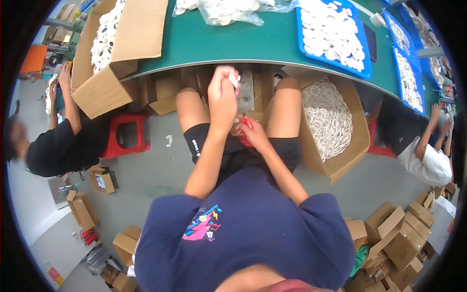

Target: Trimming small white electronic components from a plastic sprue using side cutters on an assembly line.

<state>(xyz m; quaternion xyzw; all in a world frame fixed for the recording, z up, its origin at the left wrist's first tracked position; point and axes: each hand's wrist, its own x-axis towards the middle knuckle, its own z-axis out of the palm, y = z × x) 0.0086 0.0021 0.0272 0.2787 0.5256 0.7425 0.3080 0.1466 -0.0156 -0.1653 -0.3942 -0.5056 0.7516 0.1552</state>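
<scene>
My left hand [224, 97] is raised in front of the table edge, its fingers closed on a small white piece [235, 81] that shows only in part. Lower down and a little to the right, over my lap, my right hand [253, 133] is closed around a slim red-handled tool [247, 121]. The tool's tip is too small to make out, and it is apart from the white piece. Beside my right leg stands an open cardboard box [357, 155] holding many white rings [327, 119].
On the green table [233, 41] are a blue tray [367, 68] of white discs, a clear bag [228, 12] of white parts and a cardboard box [138, 31] of white pieces. People work at left [63, 146] and right [428, 160]. A red stool [127, 134] stands left.
</scene>
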